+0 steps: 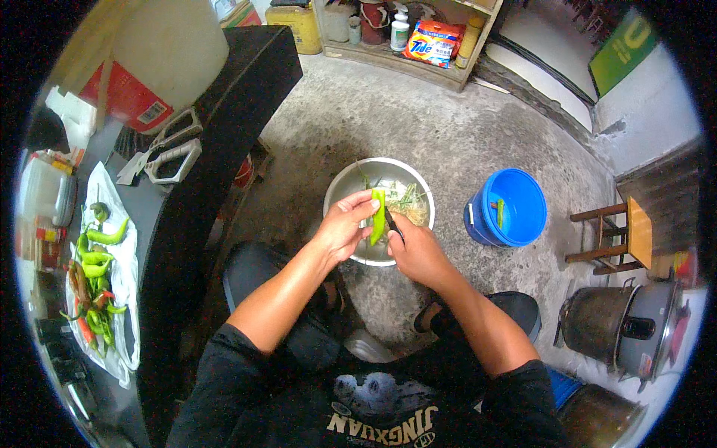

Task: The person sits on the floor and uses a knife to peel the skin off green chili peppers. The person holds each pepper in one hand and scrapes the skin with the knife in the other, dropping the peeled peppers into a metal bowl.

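My left hand [343,227] grips a light green chili pepper [378,215] by its upper part, the thumb lying across it. In my right hand [417,246] is a small knife [393,222] with a dark handle, held right beside the pepper; its blade is mostly hidden. Both hands hover above a stainless steel basin [331,190] on the floor. Pale and green vegetable scraps [411,200] lie in the basin. To the right stands a blue bucket [476,215] with a green pepper piece [500,213] inside.
On the dark counter [168,235] at left, green and red peppers [96,263] rest on a white plastic bag [127,291], near scissors [173,157]. A wooden stool [638,232] and an electric cooker [638,327] stand at right. A shelf [386,64] holds a Tide detergent bag [432,45].
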`<action>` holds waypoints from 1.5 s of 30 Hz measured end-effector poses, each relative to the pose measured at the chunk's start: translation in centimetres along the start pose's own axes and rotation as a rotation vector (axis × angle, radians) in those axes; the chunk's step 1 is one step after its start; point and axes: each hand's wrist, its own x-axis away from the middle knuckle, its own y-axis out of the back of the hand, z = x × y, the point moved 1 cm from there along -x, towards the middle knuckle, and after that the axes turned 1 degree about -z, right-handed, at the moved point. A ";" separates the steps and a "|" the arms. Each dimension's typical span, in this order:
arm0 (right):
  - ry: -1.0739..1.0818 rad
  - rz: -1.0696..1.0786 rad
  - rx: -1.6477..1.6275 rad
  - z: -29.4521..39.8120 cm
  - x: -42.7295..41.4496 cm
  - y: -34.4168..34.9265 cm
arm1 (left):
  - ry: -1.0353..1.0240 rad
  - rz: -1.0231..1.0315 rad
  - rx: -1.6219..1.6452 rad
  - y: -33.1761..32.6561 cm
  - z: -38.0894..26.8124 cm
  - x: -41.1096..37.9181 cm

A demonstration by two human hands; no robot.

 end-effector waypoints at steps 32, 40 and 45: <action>-0.062 0.094 0.201 1.3 1.0 -0.7 | -0.172 -0.089 0.514 1.3 -2.0 -0.8; 0.001 -0.030 0.149 0.4 1.2 2.1 | -0.193 -0.063 0.488 1.5 -1.6 -1.2; -0.139 -0.180 -0.350 0.4 0.0 2.1 | -0.055 -0.025 0.106 -1.0 -0.1 0.2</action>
